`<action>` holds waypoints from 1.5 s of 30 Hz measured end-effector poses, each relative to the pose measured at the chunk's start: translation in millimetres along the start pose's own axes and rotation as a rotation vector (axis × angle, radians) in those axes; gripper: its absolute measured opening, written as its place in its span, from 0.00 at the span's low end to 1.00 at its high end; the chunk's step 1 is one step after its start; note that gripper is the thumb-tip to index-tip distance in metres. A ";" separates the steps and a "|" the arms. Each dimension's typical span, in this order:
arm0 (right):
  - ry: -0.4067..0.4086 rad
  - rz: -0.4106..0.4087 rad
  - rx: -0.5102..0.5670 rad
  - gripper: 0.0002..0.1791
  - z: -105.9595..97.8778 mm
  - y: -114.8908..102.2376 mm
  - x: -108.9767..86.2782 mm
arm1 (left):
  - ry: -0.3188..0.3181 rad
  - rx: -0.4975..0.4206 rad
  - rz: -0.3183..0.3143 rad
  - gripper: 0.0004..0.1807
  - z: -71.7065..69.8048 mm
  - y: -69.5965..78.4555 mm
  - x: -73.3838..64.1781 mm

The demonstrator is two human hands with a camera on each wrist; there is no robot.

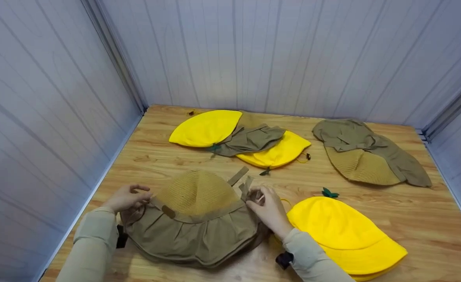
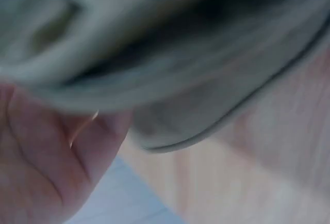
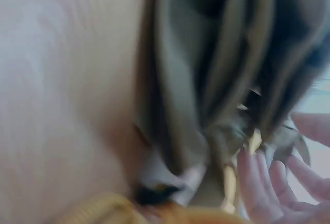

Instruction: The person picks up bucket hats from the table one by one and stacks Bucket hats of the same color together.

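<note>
A sun hat (image 1: 199, 196) with a straw-coloured woven crown and a wide khaki cloth brim lies folded at the front of the table, a small brown patch on its band. My left hand (image 1: 130, 199) holds its left side, where band and brim meet; in the left wrist view the thumb (image 2: 111, 131) is against the cloth brim (image 2: 175, 115). At the right end of the band, my right hand (image 1: 269, 207) pinches the hat beside its khaki ties (image 1: 244, 182). Gathered brim folds (image 3: 180, 79) hang beside the right fingers (image 3: 268, 182) in the right wrist view.
A yellow bucket hat (image 1: 344, 231) with a green leaf (image 1: 329, 192) lies right of the right hand. Farther back are two yellow hats (image 1: 210, 127) with a khaki-brimmed hat (image 1: 250, 139) between them. Another khaki and straw hat (image 1: 367, 164) lies back right. Pale panel walls (image 1: 273, 55) enclose the table.
</note>
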State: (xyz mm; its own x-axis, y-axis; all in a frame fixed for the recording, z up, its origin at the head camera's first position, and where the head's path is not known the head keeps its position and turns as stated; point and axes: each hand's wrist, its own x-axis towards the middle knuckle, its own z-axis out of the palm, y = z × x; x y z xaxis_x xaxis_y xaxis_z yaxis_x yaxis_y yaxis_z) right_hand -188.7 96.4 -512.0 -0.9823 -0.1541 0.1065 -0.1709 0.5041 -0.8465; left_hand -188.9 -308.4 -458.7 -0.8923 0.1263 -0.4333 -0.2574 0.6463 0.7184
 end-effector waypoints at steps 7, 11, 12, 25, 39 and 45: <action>0.073 -0.279 0.017 0.07 0.0 -37.1 -5.4 | 0.265 0.408 0.101 0.26 22.0 54.2 -14.1; -0.117 -0.388 -0.143 0.23 14.9 -54.6 -9.0 | 0.328 0.618 0.235 0.30 56.1 78.2 -15.5; -0.186 -0.397 -0.196 0.29 19.3 -56.3 -10.0 | 0.329 0.658 0.258 0.34 66.4 80.9 -15.1; -0.490 -0.347 -0.559 0.53 52.1 -23.7 -17.4 | 0.410 0.850 0.319 0.54 134.9 31.3 1.6; -0.525 -0.283 -0.585 0.55 62.0 -10.8 -14.5 | 0.329 0.634 0.194 0.59 136.1 8.9 16.9; -0.532 -0.283 -0.572 0.57 64.6 -3.2 -14.1 | 0.324 0.596 0.204 0.59 141.1 5.4 22.0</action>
State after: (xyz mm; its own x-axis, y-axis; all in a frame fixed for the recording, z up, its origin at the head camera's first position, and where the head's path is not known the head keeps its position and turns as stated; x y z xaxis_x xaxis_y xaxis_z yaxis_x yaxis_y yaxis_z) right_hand -169.4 42.1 -544.5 -0.7534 -0.6488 -0.1073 -0.5596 0.7182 -0.4135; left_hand -157.6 -195.9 -541.2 -0.9904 0.1181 -0.0713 0.0908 0.9473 0.3074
